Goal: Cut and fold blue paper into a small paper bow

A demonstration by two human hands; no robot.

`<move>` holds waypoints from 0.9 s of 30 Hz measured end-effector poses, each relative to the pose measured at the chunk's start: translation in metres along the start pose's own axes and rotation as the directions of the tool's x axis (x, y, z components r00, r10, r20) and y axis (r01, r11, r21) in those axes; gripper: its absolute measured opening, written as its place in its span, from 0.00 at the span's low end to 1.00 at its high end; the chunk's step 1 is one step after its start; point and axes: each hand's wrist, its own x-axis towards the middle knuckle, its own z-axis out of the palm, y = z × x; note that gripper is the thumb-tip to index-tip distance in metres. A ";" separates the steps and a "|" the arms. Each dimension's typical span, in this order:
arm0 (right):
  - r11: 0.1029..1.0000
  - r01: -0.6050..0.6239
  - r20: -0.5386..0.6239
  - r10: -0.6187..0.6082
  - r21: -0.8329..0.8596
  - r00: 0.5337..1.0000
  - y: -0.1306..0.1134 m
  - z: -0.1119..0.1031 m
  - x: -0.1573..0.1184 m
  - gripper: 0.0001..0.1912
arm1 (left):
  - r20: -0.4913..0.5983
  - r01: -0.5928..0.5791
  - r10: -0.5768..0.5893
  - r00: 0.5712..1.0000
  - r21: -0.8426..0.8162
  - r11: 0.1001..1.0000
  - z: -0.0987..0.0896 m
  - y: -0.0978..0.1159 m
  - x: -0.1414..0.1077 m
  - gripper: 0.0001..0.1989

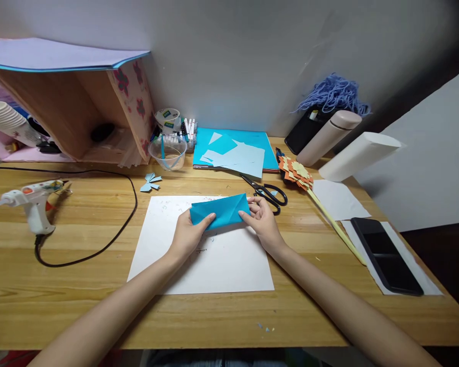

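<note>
One blue paper (pixel 222 210) | left hand (pixel 192 227), right hand (pixel 265 224): grip pinched on it | tape label (pixel 171 124): illegible

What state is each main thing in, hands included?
Blue paper: creased, held over white sheet
Left hand: gripping blue paper's left end
Right hand: gripping blue paper's right end
White sheet: flat, marked
Scissors: set down
Glue gun: set down, corded
Phone: screen dark
Tub: lidless
Bottle: capped
Cups: nested
Box: open-fronted

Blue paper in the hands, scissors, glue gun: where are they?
Blue paper (pixel 222 211), head view: middle of its front.
Scissors (pixel 257 188), head view: where blades meet handles.
Glue gun (pixel 38 214), head view: white handle.
</note>
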 end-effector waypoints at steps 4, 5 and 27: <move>0.997 -0.073 0.022 0.072 0.023 0.997 -0.002 -0.002 0.001 0.17 | -0.010 -0.009 0.010 1.000 0.033 0.999 -0.002 0.002 0.001 0.14; 0.997 -0.074 0.016 0.074 0.001 0.997 -0.002 -0.002 0.001 0.15 | -0.008 -0.006 0.006 1.000 0.027 1.000 -0.002 0.003 0.001 0.14; 0.997 -0.069 -0.074 0.071 0.028 0.995 0.002 -0.007 0.005 0.17 | -0.028 -0.121 0.124 0.992 0.090 0.989 -0.007 -0.008 0.009 0.17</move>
